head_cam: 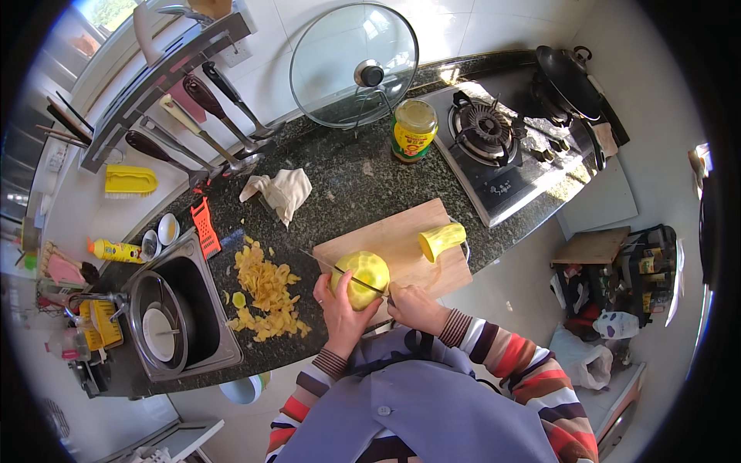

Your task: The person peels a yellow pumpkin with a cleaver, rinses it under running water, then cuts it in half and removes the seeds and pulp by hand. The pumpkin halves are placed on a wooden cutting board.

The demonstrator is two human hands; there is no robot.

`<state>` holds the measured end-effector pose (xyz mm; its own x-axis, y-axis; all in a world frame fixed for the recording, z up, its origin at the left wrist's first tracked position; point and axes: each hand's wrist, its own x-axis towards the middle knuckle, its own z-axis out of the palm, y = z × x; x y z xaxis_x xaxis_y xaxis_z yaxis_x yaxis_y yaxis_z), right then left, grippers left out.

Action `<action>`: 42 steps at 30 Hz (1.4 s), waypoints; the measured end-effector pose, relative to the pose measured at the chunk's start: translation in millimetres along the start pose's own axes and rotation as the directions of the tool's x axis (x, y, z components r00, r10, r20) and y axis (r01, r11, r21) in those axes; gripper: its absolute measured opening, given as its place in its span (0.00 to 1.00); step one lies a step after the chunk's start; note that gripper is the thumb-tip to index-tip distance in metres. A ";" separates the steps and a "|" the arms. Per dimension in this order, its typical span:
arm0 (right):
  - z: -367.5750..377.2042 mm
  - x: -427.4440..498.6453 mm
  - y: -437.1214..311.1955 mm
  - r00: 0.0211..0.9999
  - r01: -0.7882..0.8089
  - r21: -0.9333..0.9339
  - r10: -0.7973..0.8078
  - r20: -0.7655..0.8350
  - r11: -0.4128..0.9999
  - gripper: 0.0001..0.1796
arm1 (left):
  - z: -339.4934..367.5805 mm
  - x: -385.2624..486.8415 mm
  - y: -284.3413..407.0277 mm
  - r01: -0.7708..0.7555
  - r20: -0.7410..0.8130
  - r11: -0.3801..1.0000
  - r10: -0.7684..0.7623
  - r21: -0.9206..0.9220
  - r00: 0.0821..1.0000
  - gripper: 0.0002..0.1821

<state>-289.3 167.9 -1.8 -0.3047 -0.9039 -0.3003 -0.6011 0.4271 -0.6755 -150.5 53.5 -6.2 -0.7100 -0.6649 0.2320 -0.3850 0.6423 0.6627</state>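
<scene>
A rounded, peeled yellow-green piece of squash [367,263] rests near the left end of a wooden cutting board [399,237]. My left hand [341,318] grips its near left side, thumb and fingers spread around it. In my right hand [419,309] is the handle of a kitchen knife [353,279]. Its blade lies across the squash from lower right to upper left, the tip reaching past the far side; how deep it sits I cannot tell. A peeled squash neck [443,240] lies on the board's right part. Left of the board, peelings [260,283] are heaped on the counter.
The sink [223,341] holds a metal basin [139,324]. An orange grater [205,228] lies beside it. Farther back are a crumpled cloth [286,194], a jar [414,133] and a glass lid [330,63]. A gas stove [498,191] with a wok [570,81] stands right.
</scene>
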 end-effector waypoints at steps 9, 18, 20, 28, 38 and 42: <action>-0.3 -1.7 -1.3 0.999 -0.041 -0.018 0.041 0.027 0.999 0.14 | -37.0 43.4 -9.7 -0.191 -0.210 0.981 0.196 0.046 0.958 0.38; -2.3 3.1 -10.1 0.999 -0.045 -0.054 0.045 -0.002 0.997 0.12 | -27.8 116.5 -38.6 -0.428 0.415 0.880 0.318 0.206 0.853 0.29; -6.4 4.0 -13.6 0.996 -0.073 -0.077 0.076 0.039 0.994 0.13 | -24.6 115.9 -42.6 -0.398 0.402 0.893 0.292 0.210 0.868 0.28; -8.3 3.5 -15.0 0.984 -0.147 -0.088 0.155 0.090 0.985 0.15 | -22.7 113.6 -42.3 -0.424 0.398 0.877 0.314 0.227 0.862 0.27; 5.3 0.5 3.8 0.996 -0.082 -0.036 0.080 -0.035 0.996 0.14 | -25.9 90.7 -27.5 -0.292 0.064 0.902 0.287 0.317 0.956 0.34; 5.2 -2.3 4.8 0.994 -0.046 0.004 0.046 -0.096 0.999 0.13 | -11.3 29.0 -16.1 0.006 -0.073 1.000 -0.007 -0.013 0.997 0.51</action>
<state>-287.6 171.9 -7.8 -0.4018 -0.8765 -0.2650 -0.5837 0.4682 -0.6634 -158.2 19.5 -2.1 -0.6626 -0.6953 0.2783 -0.3817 0.6333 0.6733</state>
